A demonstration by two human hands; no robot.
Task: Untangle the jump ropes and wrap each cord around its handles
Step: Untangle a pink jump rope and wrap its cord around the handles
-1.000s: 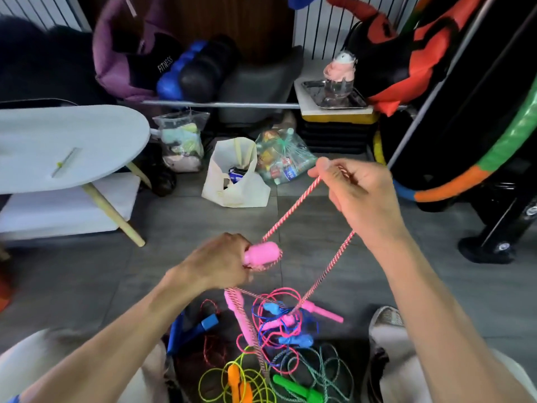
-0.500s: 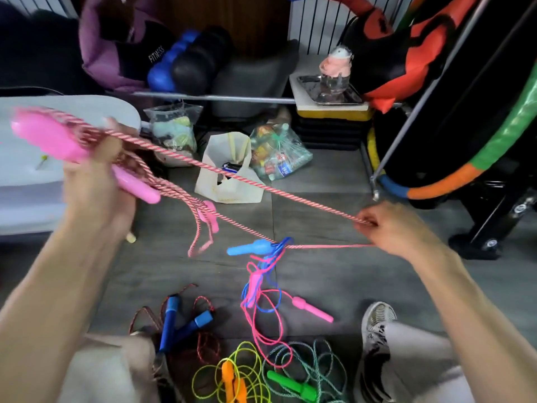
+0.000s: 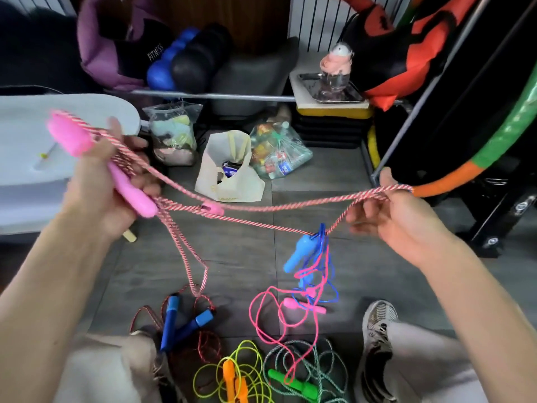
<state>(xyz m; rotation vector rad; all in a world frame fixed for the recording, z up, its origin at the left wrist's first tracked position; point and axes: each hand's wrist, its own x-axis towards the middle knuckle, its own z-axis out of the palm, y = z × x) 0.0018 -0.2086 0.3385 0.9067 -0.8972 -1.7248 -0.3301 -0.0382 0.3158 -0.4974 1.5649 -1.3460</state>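
My left hand point(image 3: 101, 175) grips a pair of pink handles point(image 3: 128, 189) with some red-and-white striped cord point(image 3: 261, 209) wound on them. The cord stretches right to my right hand point(image 3: 389, 216), which pinches a loop of it at its fingertips. A blue handle point(image 3: 297, 254) with blue and thin pink cord point(image 3: 270, 318) hangs tangled from the striped cord near my right hand. A slack striped loop droops below my left hand. On the floor lie a blue-handled rope point(image 3: 186, 324), an orange-handled yellow rope point(image 3: 232, 379) and a green-handled rope point(image 3: 293, 386).
A white low table point(image 3: 26, 158) stands at the left. A cream bag point(image 3: 229, 175) and plastic bags point(image 3: 279, 154) sit on the grey floor ahead. A hoop point(image 3: 453, 173) and black gear crowd the right. My shoe point(image 3: 377, 338) and knees frame the ropes.
My right hand has lifted and moved right, pulling the striped cord tighter. The blue handle tangle has risen off the floor and swung right. My left hand has dropped slightly.
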